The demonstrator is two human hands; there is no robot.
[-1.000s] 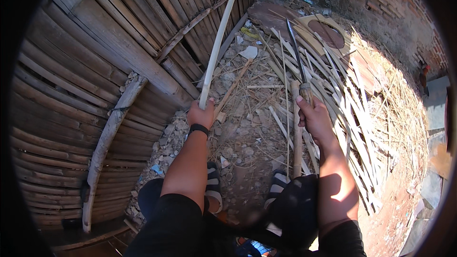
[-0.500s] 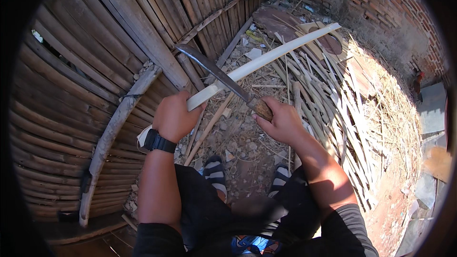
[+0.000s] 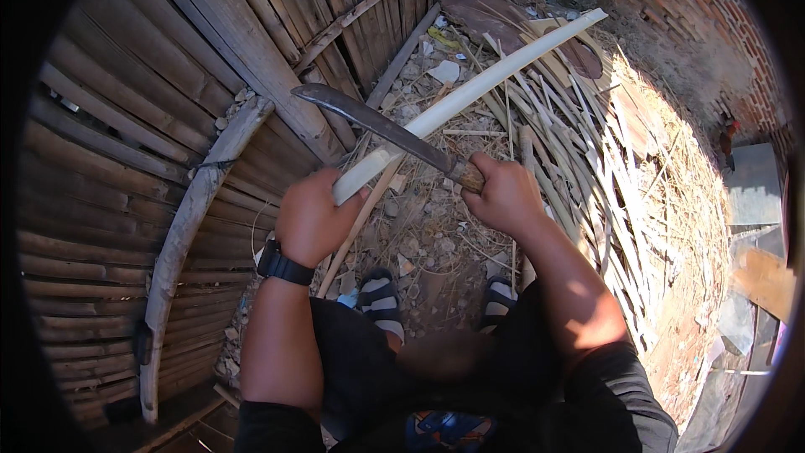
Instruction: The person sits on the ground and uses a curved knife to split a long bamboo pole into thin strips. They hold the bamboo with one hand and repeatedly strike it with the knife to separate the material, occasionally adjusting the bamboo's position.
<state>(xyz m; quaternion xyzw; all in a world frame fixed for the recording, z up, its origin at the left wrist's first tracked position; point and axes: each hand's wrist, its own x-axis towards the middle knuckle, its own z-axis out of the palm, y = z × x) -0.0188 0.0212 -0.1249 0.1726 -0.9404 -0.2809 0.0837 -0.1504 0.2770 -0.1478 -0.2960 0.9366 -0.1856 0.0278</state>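
Over rubbly ground (image 3: 440, 243): left hand (image 3: 315, 214) curled round pale strip (image 3: 474, 94); right hand (image 3: 508, 195) clenched round wooden handle (image 3: 466, 174) of knife (image 3: 377, 125).

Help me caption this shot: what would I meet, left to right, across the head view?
Curved pole → left hand → left sandal → right hand → strip pile → gray sheet.
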